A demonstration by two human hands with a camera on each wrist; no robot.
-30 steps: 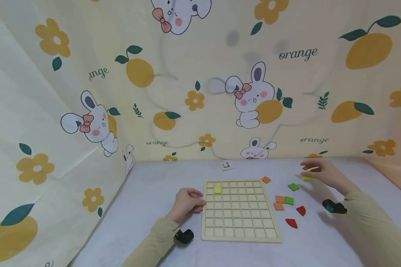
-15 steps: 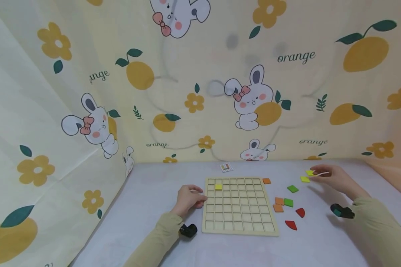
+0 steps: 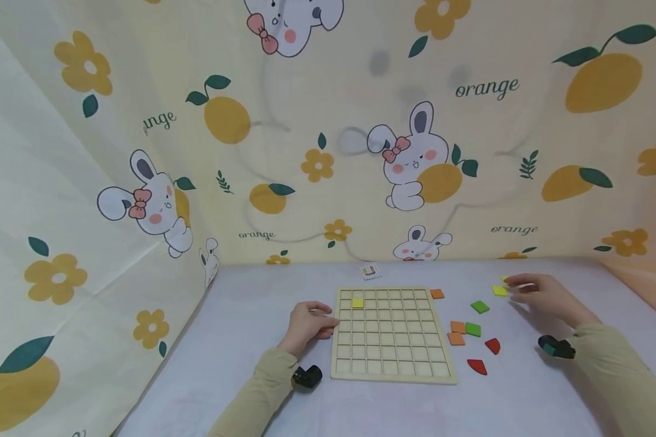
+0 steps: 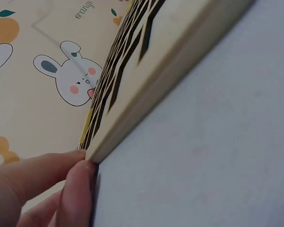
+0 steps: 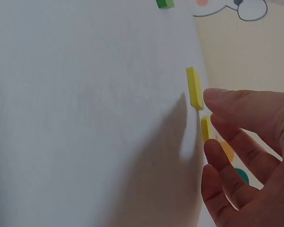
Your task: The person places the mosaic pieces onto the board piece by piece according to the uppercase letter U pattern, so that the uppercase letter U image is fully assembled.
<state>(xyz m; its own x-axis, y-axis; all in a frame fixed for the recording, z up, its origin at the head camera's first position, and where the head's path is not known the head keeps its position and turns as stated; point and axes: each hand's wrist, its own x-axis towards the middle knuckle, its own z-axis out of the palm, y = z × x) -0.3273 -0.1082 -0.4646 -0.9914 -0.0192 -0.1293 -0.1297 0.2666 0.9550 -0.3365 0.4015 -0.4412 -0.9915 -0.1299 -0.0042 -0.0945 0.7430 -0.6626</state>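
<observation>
A pale wooden grid board lies on the table with a yellow square tile in one of its cells near the far left corner. My left hand holds the board's left edge between thumb and finger; the left wrist view shows this pinch close up. Over at the far right, my right hand hovers beside two yellow tiles. The nearer yellow tile shows fully, while fingers partly cover the farther yellow tile. The fingers are loosely bent, apart from the thumb, with nothing visibly gripped.
Right of the board lie several orange tiles, two green tiles and two red quarter-round pieces. A small pattern card sits behind the board. A printed curtain closes off the back and left.
The board has shifted slightly away from the person, along with my left hand. My right hand has drawn back to the right, uncovering more of the nearer yellow tile.
</observation>
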